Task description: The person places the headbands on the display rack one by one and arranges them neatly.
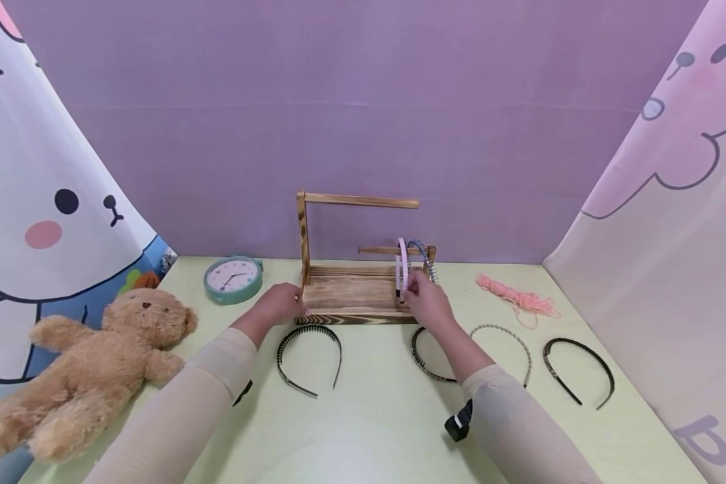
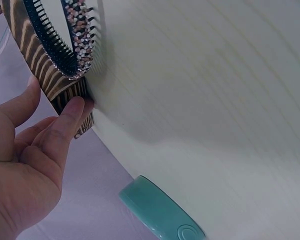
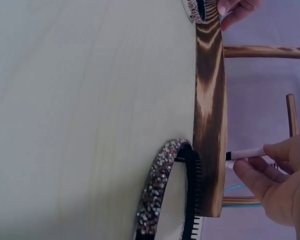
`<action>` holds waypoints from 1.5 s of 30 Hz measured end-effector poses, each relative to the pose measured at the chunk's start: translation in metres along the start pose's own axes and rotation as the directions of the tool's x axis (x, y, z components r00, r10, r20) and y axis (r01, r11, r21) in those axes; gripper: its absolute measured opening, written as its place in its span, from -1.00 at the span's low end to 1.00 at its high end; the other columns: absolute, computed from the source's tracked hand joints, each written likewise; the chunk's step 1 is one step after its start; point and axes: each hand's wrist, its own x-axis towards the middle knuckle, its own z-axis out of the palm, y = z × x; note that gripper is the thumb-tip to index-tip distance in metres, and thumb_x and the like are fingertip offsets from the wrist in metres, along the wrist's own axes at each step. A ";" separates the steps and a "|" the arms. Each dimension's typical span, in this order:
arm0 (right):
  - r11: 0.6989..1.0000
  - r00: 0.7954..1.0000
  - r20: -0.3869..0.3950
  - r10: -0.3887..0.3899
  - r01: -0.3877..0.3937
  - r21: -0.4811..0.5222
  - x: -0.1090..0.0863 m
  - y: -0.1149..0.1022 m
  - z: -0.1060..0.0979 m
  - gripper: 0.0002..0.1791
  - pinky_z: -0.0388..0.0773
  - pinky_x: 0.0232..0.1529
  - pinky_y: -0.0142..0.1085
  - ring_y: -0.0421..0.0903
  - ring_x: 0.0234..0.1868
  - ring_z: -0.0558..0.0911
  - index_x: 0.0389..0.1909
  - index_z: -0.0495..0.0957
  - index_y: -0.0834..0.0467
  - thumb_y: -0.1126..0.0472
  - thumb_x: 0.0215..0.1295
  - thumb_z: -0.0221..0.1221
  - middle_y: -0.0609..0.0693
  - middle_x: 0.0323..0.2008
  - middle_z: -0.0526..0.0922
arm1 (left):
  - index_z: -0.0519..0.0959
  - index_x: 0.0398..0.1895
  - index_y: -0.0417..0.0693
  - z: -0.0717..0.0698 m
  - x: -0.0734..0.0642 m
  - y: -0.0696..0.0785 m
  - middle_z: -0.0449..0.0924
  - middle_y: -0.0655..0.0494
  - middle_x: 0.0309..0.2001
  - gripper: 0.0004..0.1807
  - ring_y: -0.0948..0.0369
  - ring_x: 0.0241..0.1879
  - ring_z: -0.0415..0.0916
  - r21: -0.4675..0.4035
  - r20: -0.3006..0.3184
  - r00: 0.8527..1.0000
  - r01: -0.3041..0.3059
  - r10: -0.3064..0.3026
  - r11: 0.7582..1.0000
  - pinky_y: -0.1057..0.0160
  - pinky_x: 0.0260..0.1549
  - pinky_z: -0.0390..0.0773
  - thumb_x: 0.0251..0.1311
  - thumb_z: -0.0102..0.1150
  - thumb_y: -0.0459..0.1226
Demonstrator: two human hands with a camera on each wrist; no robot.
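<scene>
A wooden rack (image 1: 351, 292) with an upper and a lower bar stands at the back of the table. My left hand (image 1: 278, 304) grips its left end, thumb and fingers on the corner of the base (image 2: 65, 100). With the right hand (image 1: 426, 302) I pinch a pale pink headband (image 1: 405, 259) near its lower end; it stands upright around the lower bar (image 1: 375, 250). Beside it a blue toothed headband (image 1: 423, 247) hangs on the same bar. In the right wrist view, the pale headband's dark tip (image 3: 228, 156) shows just past the rack's front board (image 3: 210, 100).
In front of the rack lie a black toothed headband (image 1: 308, 329), a glittery headband (image 3: 152, 197), a beaded headband (image 1: 520, 336) and a black headband (image 1: 581, 344). Pink yarn (image 1: 517, 298) lies right; a teal clock (image 1: 234, 279) and teddy bear (image 1: 109, 356) are left.
</scene>
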 end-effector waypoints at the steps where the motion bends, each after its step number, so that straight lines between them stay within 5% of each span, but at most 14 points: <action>1: 1.000 1.000 0.008 0.001 -0.001 -0.003 -0.001 0.000 -0.001 -0.85 0.52 -0.38 -0.28 -0.06 -0.31 0.59 -0.11 0.44 0.10 0.17 0.41 0.15 0.03 -0.19 0.66 | 0.51 0.20 -0.30 0.000 0.000 0.000 0.61 -0.20 0.09 -0.47 0.00 -0.05 0.56 -0.001 0.001 1.000 -0.002 0.002 1.000 -0.01 -0.01 0.54 0.26 0.27 -0.16; 9: 0.996 0.998 0.067 0.012 -0.006 -0.086 -0.007 -0.003 -0.017 -0.79 0.55 -0.35 -0.27 -0.08 -0.33 0.60 -0.12 0.56 0.10 0.06 0.37 0.18 -0.01 -0.26 0.67 | 0.49 0.24 -0.30 0.000 0.000 -0.001 0.58 -0.21 0.14 -0.47 -0.02 -0.01 0.55 -0.012 0.022 1.000 0.000 0.001 1.000 -0.02 -0.02 0.55 0.28 0.26 -0.19; 15: 0.972 0.986 0.165 0.013 0.026 -0.235 -0.014 -0.002 -0.034 -0.70 0.43 -0.52 -0.28 -0.10 -0.52 0.53 -0.30 0.62 0.10 -0.04 0.41 0.10 -0.04 -0.48 0.63 | 0.48 0.24 -0.31 -0.001 0.000 -0.002 0.58 -0.21 0.14 -0.45 -0.01 -0.03 0.55 -0.008 0.011 1.000 -0.004 0.004 1.000 -0.02 -0.01 0.55 0.27 0.27 -0.17; 18: 0.956 0.956 0.284 0.070 0.018 -0.294 -0.021 -0.001 -0.041 -0.63 0.41 -0.55 -0.27 -0.11 -0.61 0.52 -0.41 0.57 0.12 -0.09 0.42 0.09 -0.04 -0.62 0.57 | 0.49 0.23 -0.31 0.000 0.001 -0.002 0.59 -0.21 0.13 -0.46 -0.01 -0.04 0.56 -0.004 0.004 1.000 -0.017 0.017 1.000 -0.02 -0.01 0.55 0.26 0.27 -0.18; 24: 0.918 0.808 0.546 0.223 0.015 -0.397 -0.044 0.003 -0.036 -0.54 0.54 -0.54 -0.24 -0.13 -0.71 0.42 -0.63 0.49 0.12 -0.14 0.25 0.28 -0.08 -0.77 0.40 | 0.49 0.22 -0.32 0.000 0.001 -0.004 0.59 -0.22 0.12 -0.45 -0.04 0.00 0.56 -0.004 -0.003 1.000 -0.023 0.023 1.000 -0.03 0.01 0.55 0.26 0.27 -0.18; 26: 0.904 0.778 0.581 0.238 0.041 -0.426 -0.052 0.004 -0.029 -0.54 0.53 -0.57 -0.27 -0.14 -0.71 0.40 -0.67 0.45 0.09 -0.12 0.17 0.35 -0.09 -0.77 0.36 | 0.49 0.22 -0.32 -0.001 0.000 -0.004 0.59 -0.22 0.12 -0.45 -0.05 0.01 0.55 -0.008 -0.002 1.000 -0.017 0.017 1.000 -0.03 0.01 0.54 0.26 0.27 -0.18; 34: 0.851 0.760 0.617 0.204 0.175 -0.496 -0.069 -0.005 -0.007 -0.73 0.55 -0.54 -0.27 -0.04 -0.65 0.61 -0.51 0.45 0.09 0.14 0.21 0.35 0.02 -0.59 0.57 | 0.45 0.27 -0.33 -0.002 -0.001 -0.001 0.53 -0.24 0.19 -0.42 -0.09 0.09 0.53 -0.009 0.014 1.000 -0.010 0.010 1.000 -0.06 0.07 0.53 0.27 0.25 -0.16; 40: 0.885 0.741 0.652 0.161 0.185 -0.428 -0.077 -0.015 -0.003 -0.73 0.56 -0.56 -0.27 -0.07 -0.64 0.59 -0.52 0.41 0.06 0.18 0.20 0.34 -0.02 -0.59 0.54 | 0.46 0.26 -0.31 -0.001 -0.002 0.000 0.56 -0.22 0.16 -0.43 -0.04 0.01 0.55 -0.018 0.011 1.000 -0.006 0.006 1.000 -0.03 0.02 0.55 0.27 0.26 -0.16; 45: 0.904 0.732 0.681 0.038 0.266 -0.335 -0.079 -0.023 -0.003 -0.71 0.48 -0.50 -0.32 -0.15 -0.68 0.54 -0.55 0.43 0.02 0.10 0.19 0.36 -0.10 -0.63 0.53 | 0.48 0.23 -0.33 -0.001 -0.002 0.001 0.58 -0.23 0.12 -0.45 -0.04 -0.01 0.56 -0.027 0.002 1.000 -0.011 0.012 1.000 -0.03 -0.02 0.56 0.25 0.27 -0.18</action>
